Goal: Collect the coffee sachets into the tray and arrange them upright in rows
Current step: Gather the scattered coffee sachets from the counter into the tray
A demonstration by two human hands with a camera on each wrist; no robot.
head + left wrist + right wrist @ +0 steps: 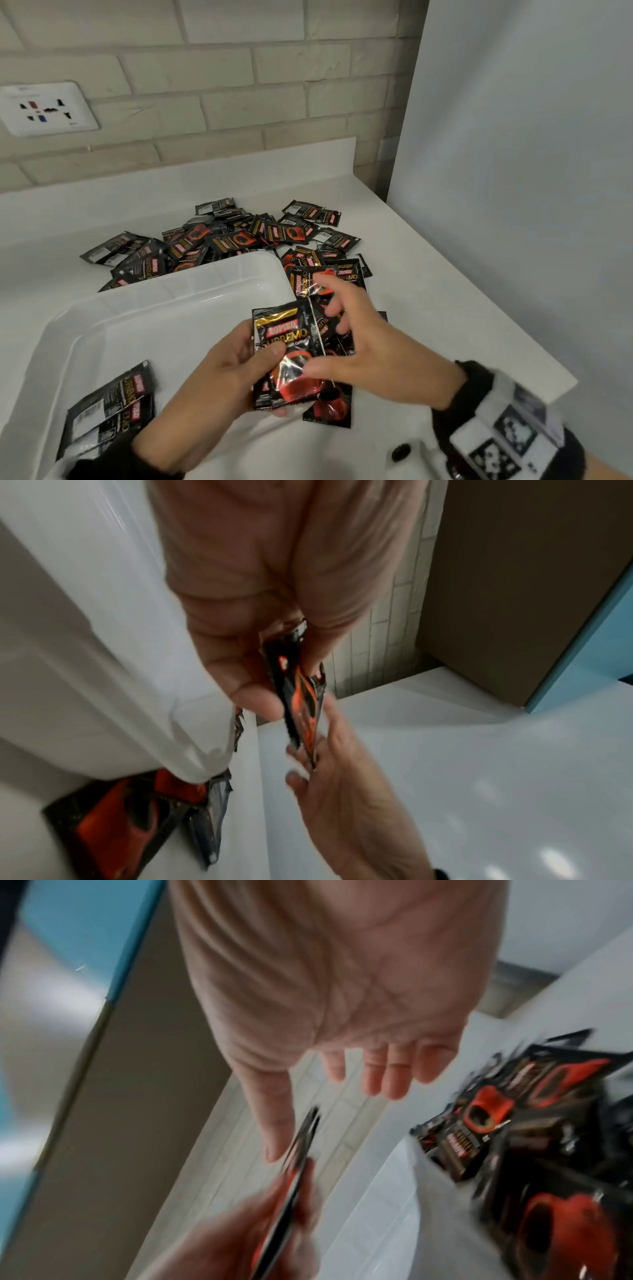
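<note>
My left hand (260, 363) grips a small stack of black-and-red coffee sachets (291, 356) upright, thumb on the front, just past the tray's right rim. In the left wrist view the stack (301, 704) shows edge-on, pinched by the left hand (260, 669). My right hand (346, 346) is beside the stack with straight, spread fingers and its thumb against the front sachet; the right wrist view shows its palm (342, 1083) holding nothing. The white plastic tray (191, 274) holds a few sachets (109, 411) lying at its near left. A loose pile of sachets (257, 236) lies behind the tray.
More sachets (329, 274) lie on the white counter to the right of the tray, under my hands. The counter's edge (479, 308) runs diagonally on the right beside a pale panel. A brick wall with a socket plate (48, 109) stands behind.
</note>
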